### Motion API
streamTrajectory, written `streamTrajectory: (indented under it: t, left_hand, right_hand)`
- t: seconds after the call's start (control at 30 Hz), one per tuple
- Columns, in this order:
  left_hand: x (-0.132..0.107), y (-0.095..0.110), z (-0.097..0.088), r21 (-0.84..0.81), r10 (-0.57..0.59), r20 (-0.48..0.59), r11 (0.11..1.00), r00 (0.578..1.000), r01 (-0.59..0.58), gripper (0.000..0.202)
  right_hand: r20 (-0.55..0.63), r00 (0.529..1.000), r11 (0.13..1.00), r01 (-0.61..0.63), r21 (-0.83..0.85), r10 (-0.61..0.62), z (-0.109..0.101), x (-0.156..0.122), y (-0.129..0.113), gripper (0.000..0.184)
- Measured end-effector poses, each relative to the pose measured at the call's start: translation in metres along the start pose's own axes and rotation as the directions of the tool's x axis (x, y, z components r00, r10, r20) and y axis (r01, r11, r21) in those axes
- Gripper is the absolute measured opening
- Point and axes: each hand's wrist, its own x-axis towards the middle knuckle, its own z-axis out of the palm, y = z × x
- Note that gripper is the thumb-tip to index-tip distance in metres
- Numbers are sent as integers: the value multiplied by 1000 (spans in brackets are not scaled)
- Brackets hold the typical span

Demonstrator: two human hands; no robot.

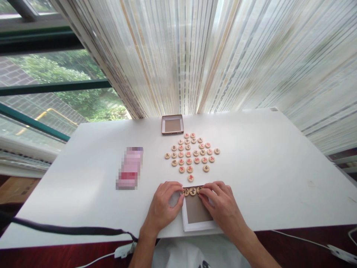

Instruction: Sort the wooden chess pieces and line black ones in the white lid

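Note:
A shallow open box with a white rim (198,226) and a grey-brown bottom lies at the table's front edge. Along its far side sit three round wooden xiangqi pieces in a row, the middle one (193,191) with a black character. My left hand (163,204) pinches the left-end piece (186,192) between thumb and fingertips. At the other end of the row, the fingers of my right hand (223,203) are closed on the right-end piece (199,190), partly hiding it. Just beyond the box, many loose pieces (189,161) lie face up, marked red or black.
The box's other half (173,133), dark-rimmed, lies at the back of the white table (264,167). A blurred pink object (129,167) rests to the left. Striped curtains (195,56) hang behind the table. A black strap (69,229) crosses the front left.

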Motion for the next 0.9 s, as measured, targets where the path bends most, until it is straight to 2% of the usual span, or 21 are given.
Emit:
streamTrajectory:
  t: [0.63, 0.9]
  left_hand:
    - [1, 2, -2, -10, -9, 2, 1000, 1000, 9, 14]
    - [1, 1, -2, -22, -17, 5, 1000, 1000, 17, 16]
  right_hand:
    - [6, 1000, 1000, 10, 4, -10, -2, 2, -4, 12]
    - [-33, 999, 1000, 6, 7, -5, -5, -1, 3, 9]
